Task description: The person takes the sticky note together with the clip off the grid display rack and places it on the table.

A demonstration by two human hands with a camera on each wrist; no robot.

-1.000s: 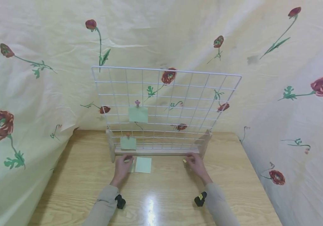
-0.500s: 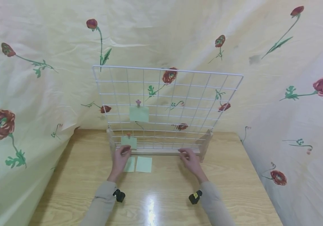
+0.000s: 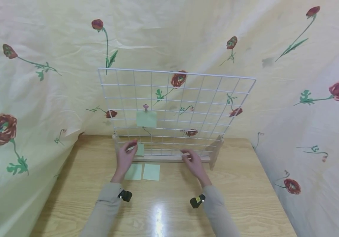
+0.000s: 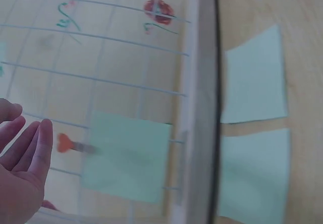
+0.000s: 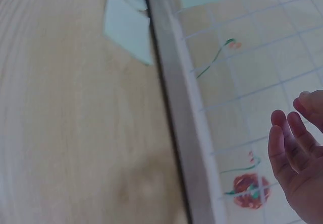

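Observation:
My left hand (image 3: 125, 157) is in front of the white wire grid (image 3: 176, 74), its fingertips right at a red heart-shaped clip (image 4: 64, 143) in the left wrist view. That clip holds a pale green paper note (image 4: 126, 158) low on the grid; in the head view my hand partly covers it. The visible fingers are fairly straight and together. My right hand (image 3: 193, 163) hovers at the grid's lower middle, fingers bent forward. In the right wrist view its fingertips (image 5: 277, 117) show but the thumb side is cut off, so I cannot tell whether it pinches something small.
Higher on the grid, a pink clip (image 3: 146, 107) holds another green note (image 3: 146, 119). Two more notes, a left one (image 3: 133, 172) and a right one (image 3: 151, 172), lie before the grid's wooden base (image 3: 169, 158) on the table (image 3: 169, 194). Flowered cloth (image 3: 187, 29) surrounds the table.
My left hand has risen from the table note to the lower clipped note. The right hand has moved left and up to the grid; the small yellow thing at its fingertips is out of sight.

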